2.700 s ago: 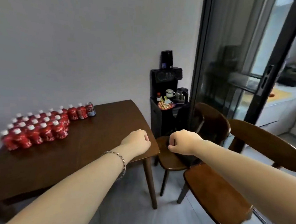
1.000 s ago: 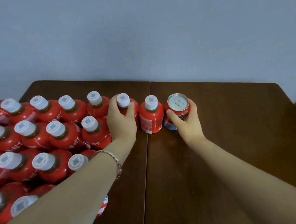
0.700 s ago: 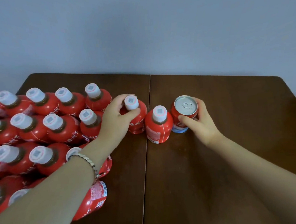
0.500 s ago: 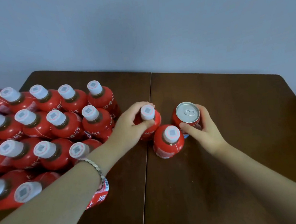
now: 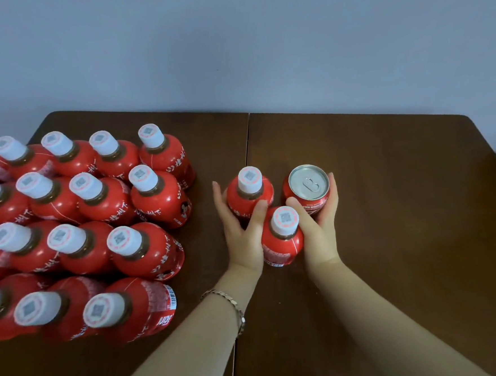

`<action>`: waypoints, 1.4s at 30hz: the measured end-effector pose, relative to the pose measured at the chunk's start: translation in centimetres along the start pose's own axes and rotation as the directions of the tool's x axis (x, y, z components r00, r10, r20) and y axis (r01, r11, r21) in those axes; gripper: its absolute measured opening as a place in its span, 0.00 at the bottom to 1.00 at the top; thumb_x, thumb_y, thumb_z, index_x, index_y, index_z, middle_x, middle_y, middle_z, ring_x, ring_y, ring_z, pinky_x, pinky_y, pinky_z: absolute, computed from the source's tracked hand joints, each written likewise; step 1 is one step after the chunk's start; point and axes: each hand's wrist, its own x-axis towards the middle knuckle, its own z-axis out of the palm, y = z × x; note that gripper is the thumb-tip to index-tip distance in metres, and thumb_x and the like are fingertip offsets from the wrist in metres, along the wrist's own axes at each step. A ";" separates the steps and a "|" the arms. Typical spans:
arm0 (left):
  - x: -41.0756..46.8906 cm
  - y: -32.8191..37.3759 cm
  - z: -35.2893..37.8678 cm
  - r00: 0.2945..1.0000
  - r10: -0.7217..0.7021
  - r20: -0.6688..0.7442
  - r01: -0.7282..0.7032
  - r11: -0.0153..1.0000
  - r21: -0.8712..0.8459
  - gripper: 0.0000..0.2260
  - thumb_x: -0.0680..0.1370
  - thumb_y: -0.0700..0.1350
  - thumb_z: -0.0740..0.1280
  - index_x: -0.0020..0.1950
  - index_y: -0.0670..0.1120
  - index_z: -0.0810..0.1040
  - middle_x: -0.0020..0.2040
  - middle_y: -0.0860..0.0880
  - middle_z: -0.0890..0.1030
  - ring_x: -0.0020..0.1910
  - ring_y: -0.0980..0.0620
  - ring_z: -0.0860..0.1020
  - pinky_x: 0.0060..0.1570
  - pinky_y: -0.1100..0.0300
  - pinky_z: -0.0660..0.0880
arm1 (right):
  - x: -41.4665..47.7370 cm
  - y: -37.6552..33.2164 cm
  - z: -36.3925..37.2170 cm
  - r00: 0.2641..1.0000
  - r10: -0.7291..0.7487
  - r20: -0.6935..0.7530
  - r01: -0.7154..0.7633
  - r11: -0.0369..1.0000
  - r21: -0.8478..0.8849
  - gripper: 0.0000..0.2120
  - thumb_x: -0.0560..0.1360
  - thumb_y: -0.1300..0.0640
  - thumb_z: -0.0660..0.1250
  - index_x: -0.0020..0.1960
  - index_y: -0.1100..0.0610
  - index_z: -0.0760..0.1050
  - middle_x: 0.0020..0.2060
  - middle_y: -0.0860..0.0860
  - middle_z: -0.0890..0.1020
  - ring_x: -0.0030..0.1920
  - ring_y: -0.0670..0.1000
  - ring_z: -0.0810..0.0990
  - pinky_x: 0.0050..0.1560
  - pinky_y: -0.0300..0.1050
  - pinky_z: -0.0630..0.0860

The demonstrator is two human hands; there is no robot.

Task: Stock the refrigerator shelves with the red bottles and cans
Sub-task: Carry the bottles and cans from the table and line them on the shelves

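Looks like the idea is to scoop up three at once, and that's where I'd worry. The left hand (image 5: 241,238) is cupped round the far bottle (image 5: 250,199), fingers up its left side and thumb pressed on the front. The right hand (image 5: 320,229) wraps the red can (image 5: 308,188) the same way, fingers round its right side and thumb across the front. The near bottle (image 5: 282,241) isn't really gripped by anything. It just stands on the wooden table (image 5: 389,207), squeezed between the two palms and touching both. So if both hands lift together, that middle one hangs on sideways pressure alone, and its rounded, slick-looking body could slide out and drop. Hands drifting slightly apart on the walk would do it too. The can looks unopened, so a fall could dent it. Other risk: the left forearm, the one with the bracelet (image 5: 231,303), passes just beside the big cluster of red bottles (image 5: 96,213), and a careless elbow could topple the closest ones like dominoes. No refrigerator in view, so I can't tell how long the carry is. I'd take two per trip.
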 end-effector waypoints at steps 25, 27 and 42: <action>-5.0 7.5 2.8 0.988 -0.150 0.038 0.155 0.943 -0.295 0.25 0.63 0.44 0.70 0.56 0.62 0.70 0.56 0.48 0.79 0.51 0.47 0.81 0.50 0.48 0.78 | -5.1 -6.7 -0.5 0.998 0.041 0.041 -0.051 0.960 0.277 0.31 0.65 0.58 0.70 0.65 0.43 0.66 0.56 0.51 0.80 0.55 0.54 0.81 0.56 0.56 0.78; -6.4 9.4 3.1 0.994 -0.100 0.036 0.106 0.945 -0.310 0.25 0.63 0.43 0.70 0.56 0.61 0.70 0.55 0.49 0.79 0.51 0.47 0.82 0.51 0.47 0.78 | -6.6 -8.8 -0.5 0.999 0.015 0.047 -0.027 0.961 0.276 0.33 0.65 0.58 0.70 0.67 0.45 0.65 0.57 0.52 0.80 0.55 0.55 0.81 0.57 0.58 0.77; -22.2 20.3 2.2 0.861 -0.063 0.505 0.170 0.971 -0.168 0.25 0.64 0.46 0.74 0.54 0.67 0.71 0.57 0.51 0.78 0.52 0.46 0.81 0.51 0.45 0.78 | -27.6 -18.5 -1.2 0.899 -0.160 -0.408 0.295 0.909 0.294 0.29 0.69 0.57 0.71 0.64 0.40 0.65 0.57 0.51 0.78 0.54 0.56 0.81 0.53 0.59 0.79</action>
